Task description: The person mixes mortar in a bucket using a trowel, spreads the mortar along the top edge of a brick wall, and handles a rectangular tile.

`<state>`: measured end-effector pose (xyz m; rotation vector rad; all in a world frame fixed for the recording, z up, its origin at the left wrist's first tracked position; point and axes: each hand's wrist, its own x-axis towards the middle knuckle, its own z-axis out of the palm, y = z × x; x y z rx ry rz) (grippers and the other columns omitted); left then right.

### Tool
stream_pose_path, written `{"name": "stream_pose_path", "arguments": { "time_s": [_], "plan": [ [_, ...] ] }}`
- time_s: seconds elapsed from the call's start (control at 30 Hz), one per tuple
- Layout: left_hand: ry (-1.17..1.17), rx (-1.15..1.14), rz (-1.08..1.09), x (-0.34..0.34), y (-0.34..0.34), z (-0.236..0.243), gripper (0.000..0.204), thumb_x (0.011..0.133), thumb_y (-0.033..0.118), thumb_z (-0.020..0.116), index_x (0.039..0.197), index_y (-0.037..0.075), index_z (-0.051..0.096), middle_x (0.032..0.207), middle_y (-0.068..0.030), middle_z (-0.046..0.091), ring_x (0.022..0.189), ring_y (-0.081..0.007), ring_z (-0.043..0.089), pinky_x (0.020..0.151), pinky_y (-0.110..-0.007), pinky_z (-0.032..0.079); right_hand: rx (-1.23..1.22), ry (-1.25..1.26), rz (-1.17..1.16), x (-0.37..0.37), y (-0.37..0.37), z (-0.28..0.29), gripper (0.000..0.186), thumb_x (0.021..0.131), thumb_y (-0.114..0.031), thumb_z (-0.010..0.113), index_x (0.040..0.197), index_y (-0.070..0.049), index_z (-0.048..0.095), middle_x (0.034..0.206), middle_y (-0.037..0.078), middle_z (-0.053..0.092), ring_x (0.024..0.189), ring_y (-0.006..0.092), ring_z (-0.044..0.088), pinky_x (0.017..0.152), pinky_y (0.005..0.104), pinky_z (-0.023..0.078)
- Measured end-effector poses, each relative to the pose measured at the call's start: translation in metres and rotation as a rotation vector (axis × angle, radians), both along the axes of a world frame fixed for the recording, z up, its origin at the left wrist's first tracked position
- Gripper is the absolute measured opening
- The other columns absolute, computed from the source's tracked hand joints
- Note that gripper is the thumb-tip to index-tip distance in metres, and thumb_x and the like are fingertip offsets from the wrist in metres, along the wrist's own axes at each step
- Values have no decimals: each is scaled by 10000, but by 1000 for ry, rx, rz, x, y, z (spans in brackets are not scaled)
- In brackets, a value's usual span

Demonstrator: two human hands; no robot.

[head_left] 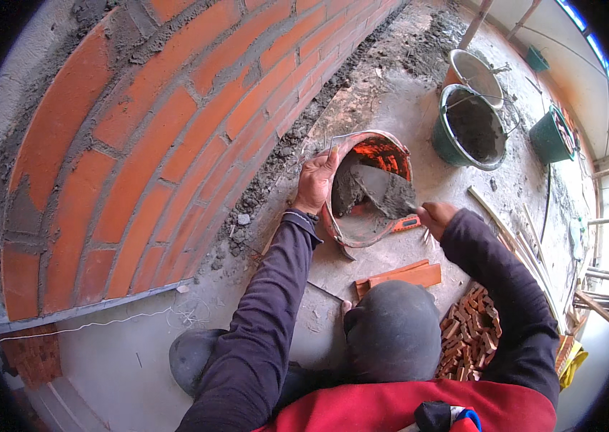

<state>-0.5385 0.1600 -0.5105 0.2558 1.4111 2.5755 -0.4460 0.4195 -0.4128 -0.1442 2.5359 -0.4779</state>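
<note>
My left hand (314, 181) is closed on the left rim of an orange bucket (329, 219), which is tipped so its mouth faces me. Grey mortar (346, 189) lies inside, against the orange inner wall. My right hand (437, 217), at the bucket's right side, grips a trowel (378, 186). The trowel's mortar-smeared blade reaches into the bucket. Its handle is mostly hidden by my fingers. An orange tool with dark marks (406, 224) lies beside the bucket's lower right rim. Just nearer to me, orange bricks (399, 276) rest on the floor.
A brick wall (175, 137) with grey mortar joints runs along the left. Dropped mortar (261, 183) lines its foot. At the back right stand a green bucket of mortar (445, 137), a pale bucket (455, 75) and another green bucket (551, 137). Brick pieces (471, 335) are heaped by my right knee.
</note>
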Motion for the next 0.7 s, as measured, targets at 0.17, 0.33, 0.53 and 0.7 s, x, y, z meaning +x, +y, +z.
{"name": "stream_pose_path", "arguments": {
  "time_s": [0.17, 0.33, 0.53, 0.7],
  "plan": [
    [186, -127, -19, -2, 22, 1, 421, 1000, 295, 516, 774, -19, 683, 830, -6, 609, 802, -82, 517, 755, -259, 402, 263, 2, 67, -21, -42, -22, 296, 949, -289, 497, 1011, -32, 631, 836, 223, 650, 822, 394, 654, 723, 475, 520],
    [282, 29, -6, 10, 24, 29, 369, 977, 330, 530, 960, 18, 725, 975, -60, 694, 908, -140, 609, 825, -292, 463, 327, -133, 328, -45, -17, -5, 242, 917, -241, 534, 1026, -44, 625, 966, 232, 658, 862, 393, 655, 760, 484, 526],
    [403, -458, 59, 14, 27, 66, 348, 942, 365, 575, 1013, 53, 710, 965, -81, 703, 932, -151, 627, 844, -299, 479, 315, 104, 148, -53, -24, -4, 244, 912, -247, 538, 1026, -50, 627, 978, 222, 661, 875, 384, 656, 765, 475, 529],
    [159, -635, 61, 32, -10, 29, 348, 878, 398, 635, 997, 83, 726, 898, -81, 715, 807, -127, 631, 745, -281, 466, 254, 74, 232, -57, -96, -53, 247, 907, -252, 542, 1026, -54, 629, 988, 214, 663, 886, 377, 657, 769, 466, 531]
  ]
}}
